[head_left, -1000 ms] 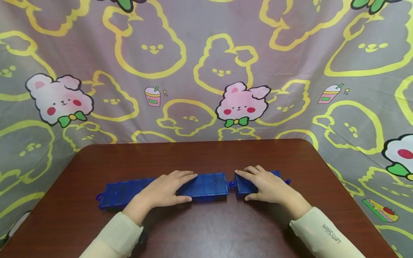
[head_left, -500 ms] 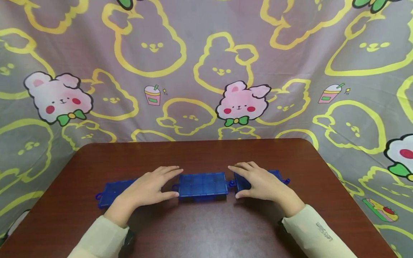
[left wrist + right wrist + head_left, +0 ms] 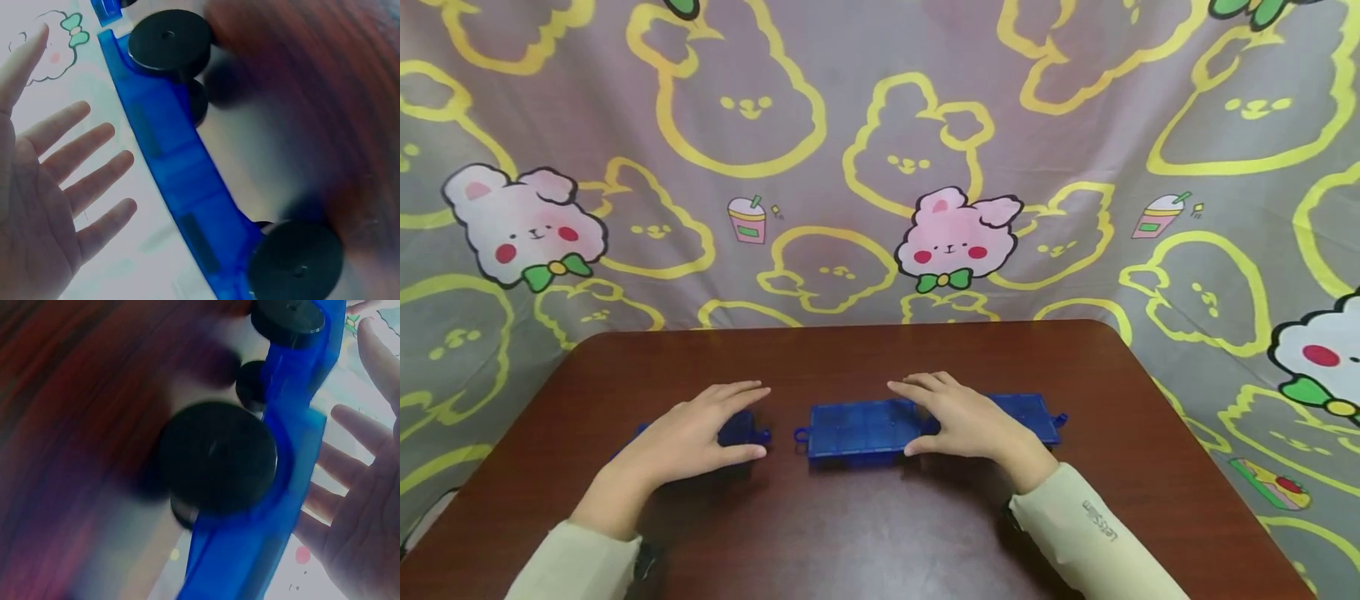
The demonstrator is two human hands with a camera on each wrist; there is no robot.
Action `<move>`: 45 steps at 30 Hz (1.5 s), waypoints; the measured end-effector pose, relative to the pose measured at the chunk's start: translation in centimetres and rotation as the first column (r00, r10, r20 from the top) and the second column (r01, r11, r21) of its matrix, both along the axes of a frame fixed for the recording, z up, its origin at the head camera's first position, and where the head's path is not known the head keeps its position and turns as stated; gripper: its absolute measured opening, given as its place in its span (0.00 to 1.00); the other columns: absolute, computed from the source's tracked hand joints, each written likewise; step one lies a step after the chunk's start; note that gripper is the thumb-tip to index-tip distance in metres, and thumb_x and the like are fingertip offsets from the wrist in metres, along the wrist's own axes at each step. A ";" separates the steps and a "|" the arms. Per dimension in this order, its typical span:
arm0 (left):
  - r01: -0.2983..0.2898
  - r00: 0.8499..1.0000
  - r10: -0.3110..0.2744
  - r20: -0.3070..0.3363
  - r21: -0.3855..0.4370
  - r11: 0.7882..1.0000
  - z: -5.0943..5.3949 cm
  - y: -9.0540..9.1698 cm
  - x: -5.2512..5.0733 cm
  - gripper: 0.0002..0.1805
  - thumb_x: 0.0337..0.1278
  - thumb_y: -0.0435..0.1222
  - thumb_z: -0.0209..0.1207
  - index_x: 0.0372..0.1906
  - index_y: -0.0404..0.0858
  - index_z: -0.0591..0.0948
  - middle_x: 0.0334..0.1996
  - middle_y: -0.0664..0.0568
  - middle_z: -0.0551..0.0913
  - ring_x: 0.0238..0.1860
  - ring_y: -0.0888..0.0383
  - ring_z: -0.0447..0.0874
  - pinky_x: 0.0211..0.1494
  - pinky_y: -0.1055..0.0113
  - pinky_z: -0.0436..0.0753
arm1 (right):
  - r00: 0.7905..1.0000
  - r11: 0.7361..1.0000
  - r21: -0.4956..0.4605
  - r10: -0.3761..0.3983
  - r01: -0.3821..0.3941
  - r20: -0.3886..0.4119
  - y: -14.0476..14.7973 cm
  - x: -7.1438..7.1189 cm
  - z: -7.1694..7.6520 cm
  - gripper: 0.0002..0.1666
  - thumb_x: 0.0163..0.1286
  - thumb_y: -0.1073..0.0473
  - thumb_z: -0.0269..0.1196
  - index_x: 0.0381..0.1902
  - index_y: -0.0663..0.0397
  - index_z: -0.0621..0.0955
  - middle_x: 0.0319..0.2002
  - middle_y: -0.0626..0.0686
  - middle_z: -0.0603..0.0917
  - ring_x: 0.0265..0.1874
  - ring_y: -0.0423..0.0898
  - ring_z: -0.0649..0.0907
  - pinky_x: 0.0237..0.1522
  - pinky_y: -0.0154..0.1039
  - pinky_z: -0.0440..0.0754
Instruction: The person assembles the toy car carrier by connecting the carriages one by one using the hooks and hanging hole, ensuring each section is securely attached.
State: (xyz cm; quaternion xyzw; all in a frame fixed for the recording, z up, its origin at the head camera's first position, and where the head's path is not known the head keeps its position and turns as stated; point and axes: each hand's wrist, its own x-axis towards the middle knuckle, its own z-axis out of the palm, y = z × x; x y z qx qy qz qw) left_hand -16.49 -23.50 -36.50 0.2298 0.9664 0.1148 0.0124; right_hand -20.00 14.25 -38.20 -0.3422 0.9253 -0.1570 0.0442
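Left hand [image 3: 685, 439] and right hand [image 3: 970, 425] spread over blue wagons [image 3: 853, 429]

Nearest are two pale sleeves [image 3: 576, 562], the right one printed with dark lettering. Beyond its cuff, the left hand is spread wide and holds nothing, its thumb well apart from the rest; in the left wrist view its straight fingers [image 3: 81, 147] appear apart from the blue side next to them. The right hand is spread likewise and grips nothing; in the right wrist view some of its fingertips are hidden behind blue plastic, so whether they touch it cannot be told.

The left wagon [image 3: 739, 429] lies partly hidden beneath the left hand. Its peg [image 3: 763, 437] faces the ring [image 3: 802, 435] of the middle wagon, the two near but apart. The right hand covers the join between the middle wagon and the right wagon [image 3: 1026, 414]. Black wheels [image 3: 297, 262] show under the blue bodies.

All three wagons stand in a row on a reddish-brown table [image 3: 842, 358]. Behind its far edge hangs a grey cloth [image 3: 842, 50] with yellow outlines and pink rabbit heads.
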 end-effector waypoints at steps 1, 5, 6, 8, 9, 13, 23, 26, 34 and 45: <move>-0.010 1.000 0.010 0.004 0.005 1.000 -0.1 -0.2 0.0 0.44 0.53 0.58 0.67 0.72 0.44 0.70 0.71 0.42 0.69 0.70 0.39 0.68 0.60 0.36 0.75 | 1.000 1.000 -0.001 0.002 -0.002 0.009 -0.4 -0.1 0.0 0.53 0.58 0.35 0.71 0.77 0.37 0.63 0.72 0.55 0.68 0.69 0.54 0.69 0.61 0.56 0.78; -0.034 0.999 0.033 0.024 0.015 0.999 -0.4 -1.0 0.0 0.46 0.49 0.60 0.68 0.71 0.42 0.71 0.70 0.40 0.71 0.69 0.37 0.68 0.59 0.35 0.75 | 0.999 1.000 0.006 0.011 -0.011 0.035 -2.0 -0.5 0.0 0.52 0.58 0.34 0.70 0.76 0.36 0.63 0.73 0.54 0.67 0.70 0.54 0.68 0.62 0.57 0.76; -0.037 0.999 0.036 0.031 0.013 0.999 -0.5 -1.1 0.0 0.46 0.49 0.60 0.68 0.71 0.42 0.71 0.70 0.40 0.71 0.69 0.36 0.68 0.59 0.35 0.75 | 0.999 1.000 0.012 0.014 -0.015 0.037 -2.4 -0.6 -0.1 0.52 0.58 0.34 0.70 0.76 0.36 0.64 0.73 0.53 0.67 0.71 0.54 0.68 0.63 0.57 0.76; -0.041 0.998 0.040 0.047 0.016 0.999 -0.8 -1.4 0.0 0.47 0.48 0.62 0.68 0.71 0.42 0.71 0.69 0.40 0.71 0.69 0.36 0.69 0.58 0.35 0.76 | 0.999 0.999 0.021 0.026 -0.027 0.039 -3.0 -0.6 -0.1 0.51 0.58 0.34 0.70 0.76 0.36 0.65 0.73 0.53 0.68 0.71 0.53 0.68 0.63 0.57 0.75; -0.045 0.997 0.044 0.057 0.017 0.999 -0.9 -1.5 0.0 0.48 0.47 0.63 0.68 0.71 0.42 0.71 0.69 0.40 0.71 0.68 0.36 0.69 0.58 0.35 0.76 | 0.999 0.999 0.028 0.034 -0.035 0.039 -3.3 -0.7 -0.1 0.51 0.58 0.34 0.70 0.75 0.37 0.65 0.73 0.53 0.68 0.71 0.53 0.67 0.64 0.57 0.75; -0.060 0.994 0.058 0.096 0.013 0.998 -1.2 -2.0 0.2 0.50 0.44 0.65 0.68 0.71 0.42 0.71 0.68 0.39 0.72 0.67 0.35 0.70 0.57 0.34 0.75 | 0.997 0.996 0.060 0.060 -0.062 0.039 -4.5 -0.7 -0.3 0.50 0.58 0.33 0.69 0.75 0.37 0.65 0.73 0.51 0.68 0.71 0.52 0.67 0.65 0.54 0.74; -0.064 0.989 0.067 0.132 -0.032 0.997 -1.7 -2.3 0.3 0.50 0.41 0.59 0.73 0.70 0.41 0.72 0.65 0.38 0.76 0.63 0.36 0.75 0.58 0.37 0.76 | 0.992 0.988 0.098 0.112 -0.117 0.056 -5.9 -0.4 -0.8 0.47 0.61 0.36 0.69 0.75 0.33 0.65 0.73 0.49 0.67 0.70 0.49 0.69 0.64 0.50 0.77; -0.057 0.989 0.062 0.133 -0.040 0.998 -1.6 -2.1 0.1 0.49 0.41 0.57 0.75 0.69 0.40 0.72 0.64 0.38 0.76 0.63 0.36 0.75 0.57 0.37 0.77 | 0.992 0.987 0.098 0.123 -0.127 0.041 -5.7 -0.3 -0.9 0.45 0.62 0.38 0.69 0.74 0.35 0.67 0.72 0.50 0.68 0.68 0.49 0.70 0.63 0.48 0.77; -0.017 0.991 0.024 0.131 -0.052 0.998 -1.4 -1.5 -0.3 0.47 0.41 0.54 0.76 0.68 0.39 0.74 0.62 0.39 0.77 0.59 0.39 0.77 0.54 0.41 0.80 | 0.990 0.987 0.080 0.137 -0.139 0.025 -5.5 -0.2 -0.9 0.40 0.64 0.41 0.69 0.72 0.37 0.70 0.70 0.52 0.70 0.66 0.49 0.71 0.62 0.46 0.78; 0.014 0.990 -0.003 0.139 -0.075 0.997 -1.2 0.0 -0.8 0.47 0.41 0.54 0.75 0.69 0.39 0.73 0.63 0.39 0.76 0.59 0.40 0.78 0.53 0.41 0.81 | 0.989 0.989 0.037 0.140 -0.141 0.038 -5.1 -0.4 -1.4 0.39 0.64 0.42 0.68 0.72 0.37 0.70 0.71 0.52 0.69 0.68 0.50 0.70 0.65 0.47 0.76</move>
